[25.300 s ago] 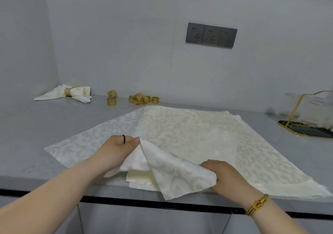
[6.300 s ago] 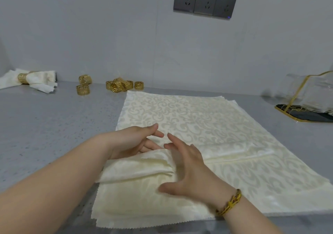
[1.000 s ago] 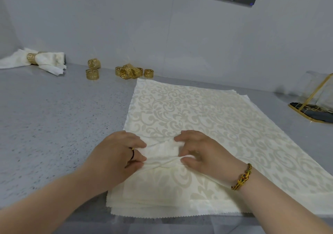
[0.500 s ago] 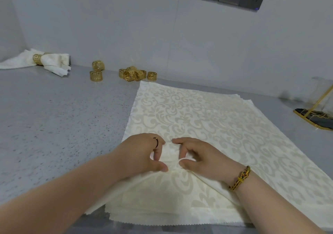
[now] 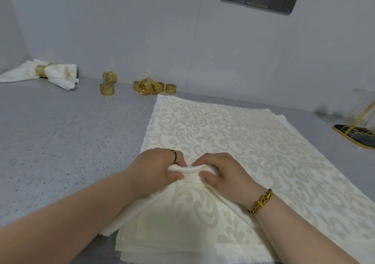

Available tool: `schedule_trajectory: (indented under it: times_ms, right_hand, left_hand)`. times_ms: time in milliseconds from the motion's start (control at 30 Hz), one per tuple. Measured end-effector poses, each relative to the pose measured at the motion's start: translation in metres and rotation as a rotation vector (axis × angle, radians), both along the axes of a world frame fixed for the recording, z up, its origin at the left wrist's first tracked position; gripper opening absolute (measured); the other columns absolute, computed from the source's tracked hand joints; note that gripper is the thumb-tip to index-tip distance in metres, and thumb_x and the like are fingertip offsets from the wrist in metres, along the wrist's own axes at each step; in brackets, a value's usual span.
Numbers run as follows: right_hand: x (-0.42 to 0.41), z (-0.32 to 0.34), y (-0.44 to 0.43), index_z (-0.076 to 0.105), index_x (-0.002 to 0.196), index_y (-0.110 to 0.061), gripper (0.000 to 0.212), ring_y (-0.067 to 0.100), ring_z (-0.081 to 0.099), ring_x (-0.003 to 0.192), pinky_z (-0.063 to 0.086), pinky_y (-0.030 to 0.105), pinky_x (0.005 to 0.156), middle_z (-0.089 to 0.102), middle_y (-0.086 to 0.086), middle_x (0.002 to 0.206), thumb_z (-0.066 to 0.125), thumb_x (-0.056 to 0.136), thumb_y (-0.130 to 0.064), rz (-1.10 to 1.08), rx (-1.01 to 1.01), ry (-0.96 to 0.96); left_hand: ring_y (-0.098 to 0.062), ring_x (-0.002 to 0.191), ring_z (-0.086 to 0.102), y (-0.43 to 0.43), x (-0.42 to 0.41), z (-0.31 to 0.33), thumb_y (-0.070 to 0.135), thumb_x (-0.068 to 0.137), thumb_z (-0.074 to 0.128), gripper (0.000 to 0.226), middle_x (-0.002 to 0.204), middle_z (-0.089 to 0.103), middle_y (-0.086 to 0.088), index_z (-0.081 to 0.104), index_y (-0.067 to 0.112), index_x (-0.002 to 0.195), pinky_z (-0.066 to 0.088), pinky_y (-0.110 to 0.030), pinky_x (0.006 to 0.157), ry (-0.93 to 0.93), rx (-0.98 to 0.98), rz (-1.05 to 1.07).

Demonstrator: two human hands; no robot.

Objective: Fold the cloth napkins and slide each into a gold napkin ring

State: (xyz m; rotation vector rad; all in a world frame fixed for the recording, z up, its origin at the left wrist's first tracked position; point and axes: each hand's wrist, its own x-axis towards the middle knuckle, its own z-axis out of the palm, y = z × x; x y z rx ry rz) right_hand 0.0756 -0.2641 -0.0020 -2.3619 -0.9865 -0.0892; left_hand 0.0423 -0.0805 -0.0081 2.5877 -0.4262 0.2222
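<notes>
Left hand [image 5: 156, 167] and right hand [image 5: 220, 173] pinch the gathered napkin [image 5: 189, 170]; its roll runs left-right between them, ends trailing down toward the viewer.

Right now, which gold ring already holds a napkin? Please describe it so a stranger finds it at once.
Follow the counter to its far left corner. A white napkin lies there with a gold ring around its middle. The loose rings to its right are empty; only this one has cloth through it.
</notes>
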Motion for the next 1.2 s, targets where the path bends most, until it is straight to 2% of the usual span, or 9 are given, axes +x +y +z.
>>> schedule_trajectory:
  times_ms: [133,267,400,533,600,733,833,933,1200]
  right_hand:
    - [-0.002,-0.003,-0.003,0.067,0.105,-0.012,0.023,-0.014,0.046,0.088,0.018,-0.005,0.089,0.058,-0.022,0.095,0.057,0.084,-0.013,0.036,-0.001,0.01]
    - [-0.008,-0.002,-0.005,0.066,0.11,-0.013,0.026,-0.006,0.048,0.098,0.007,-0.006,0.096,0.055,-0.017,0.102,0.058,0.085,-0.011,-0.006,0.005,-0.015]
    - [-0.007,0.0,-0.002,0.065,0.113,-0.013,0.028,-0.005,0.049,0.098,0.005,-0.006,0.098,0.064,-0.006,0.11,0.055,0.087,-0.011,-0.025,0.001,-0.063]
    - [-0.001,0.0,0.001,0.062,0.116,-0.02,0.029,-0.003,0.048,0.083,0.008,-0.006,0.097,0.063,-0.008,0.093,0.055,0.089,-0.011,-0.058,-0.05,0.016]
    - [0.0,0.004,0.002,0.063,0.115,-0.023,0.029,-0.005,0.049,0.077,0.023,-0.003,0.089,0.058,-0.013,0.087,0.057,0.088,-0.014,-0.046,-0.065,0.099]
    - [0.014,0.021,-0.001,0.063,0.107,-0.031,0.023,-0.018,0.048,0.091,0.03,-0.006,0.081,0.053,-0.029,0.098,0.063,0.084,-0.024,-0.095,0.13,0.225]
    - [0.045,0.032,0.0,0.062,0.101,-0.03,0.016,-0.011,0.049,0.095,0.03,-0.007,0.081,0.056,-0.02,0.103,0.059,0.087,-0.023,-0.174,0.23,0.21]
    - [0.089,0.032,0.014,0.065,0.108,-0.015,0.02,0.0,0.053,0.094,0.037,0.001,0.084,0.058,-0.012,0.104,0.056,0.09,-0.016,-0.228,0.188,0.164]
    - [0.21,0.028,0.101,0.055,0.123,-0.01,0.032,0.018,0.051,0.118,0.034,0.02,0.095,0.055,0.004,0.129,0.051,0.093,-0.017,-0.293,-0.004,0.138]
  left_hand:
    - [-0.005,0.104,0.054,-0.004,-0.007,-0.005,0.06,0.067,0.023,0.067,0.113,0.062,0.013,0.055,0.029,0.117,0.037,-0.015,0.086,-0.019,0.054,-0.022]
    - [-0.005,0.084,0.047,-0.005,-0.004,-0.003,0.037,0.094,0.04,0.031,0.077,0.048,0.02,0.051,0.026,0.121,0.032,-0.009,0.064,-0.15,0.137,-0.01]
    - [-0.005,0.072,0.063,0.0,0.002,0.005,0.027,0.084,0.046,0.024,0.077,0.067,0.015,0.067,0.029,0.097,0.039,-0.01,0.055,-0.358,0.286,-0.029]
    - [-0.011,0.097,0.057,0.003,0.01,-0.006,0.044,0.088,0.028,0.045,0.103,0.066,0.006,0.057,0.027,0.118,0.036,-0.015,0.069,-0.237,0.177,-0.021]
    - [-0.005,0.085,0.055,0.005,0.013,-0.008,0.05,0.078,0.022,0.056,0.094,0.065,0.008,0.057,0.027,0.116,0.033,-0.012,0.064,-0.211,0.15,-0.019]
    - [0.0,0.079,0.054,0.017,0.023,0.001,0.035,0.092,0.048,0.026,0.086,0.061,0.016,0.057,0.027,0.115,0.035,-0.008,0.069,-0.117,0.004,0.023]
    - [-0.006,0.078,0.057,0.036,0.039,0.006,0.025,0.089,0.057,0.02,0.083,0.061,0.014,0.061,0.024,0.109,0.036,-0.008,0.066,-0.154,-0.056,0.137]
    - [-0.016,0.077,0.058,0.055,0.059,-0.004,0.038,0.082,0.06,0.016,0.073,0.058,0.011,0.065,0.027,0.092,0.034,-0.013,0.061,-0.101,-0.136,0.241]
    - [0.003,0.056,0.045,0.077,0.08,-0.02,0.032,0.088,0.057,0.025,0.062,0.045,0.022,0.04,0.047,0.077,0.035,-0.008,0.057,-0.169,-0.102,0.317]
